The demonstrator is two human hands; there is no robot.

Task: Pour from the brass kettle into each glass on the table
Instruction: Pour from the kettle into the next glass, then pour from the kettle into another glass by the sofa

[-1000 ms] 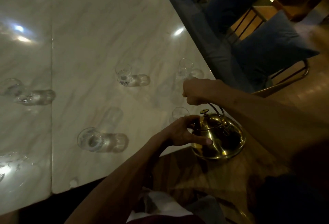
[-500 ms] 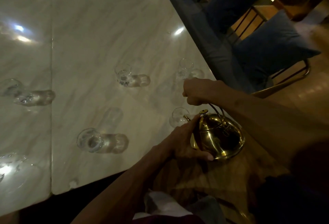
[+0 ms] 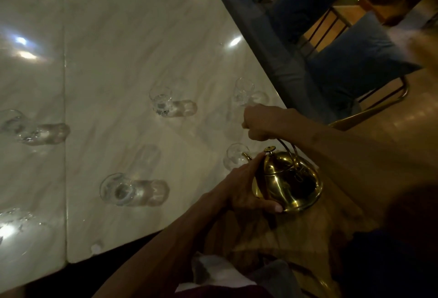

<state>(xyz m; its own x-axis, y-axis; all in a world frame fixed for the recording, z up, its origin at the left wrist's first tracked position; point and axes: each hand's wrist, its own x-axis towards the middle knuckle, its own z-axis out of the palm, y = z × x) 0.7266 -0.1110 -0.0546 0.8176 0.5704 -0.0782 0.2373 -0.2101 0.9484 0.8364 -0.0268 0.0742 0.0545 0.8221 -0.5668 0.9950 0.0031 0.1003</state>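
Observation:
The brass kettle (image 3: 291, 181) is tilted, its spout over the nearest glass (image 3: 234, 159) at the marble table's (image 3: 123, 48) right edge. My right hand (image 3: 260, 123) is shut on the kettle's wire handle from above. My left hand (image 3: 246, 188) lies flat against the kettle's side and base, fingers reaching toward the lid knob. Other clear glasses stand at the far right (image 3: 243, 92), the middle (image 3: 162, 102), the near middle (image 3: 116, 189) and the left (image 3: 14, 124).
Blue cushions (image 3: 355, 60) on a metal-framed bench (image 3: 379, 105) run along the table's right side. A seam (image 3: 64, 131) splits the table top at the left. A wooden floor lies under the kettle. White cloth (image 3: 213, 274) rests in my lap.
The kettle has tipped over further toward the nearest glass. My left hand slid from the lid down along the kettle's side and base. My right hand stayed on the handle.

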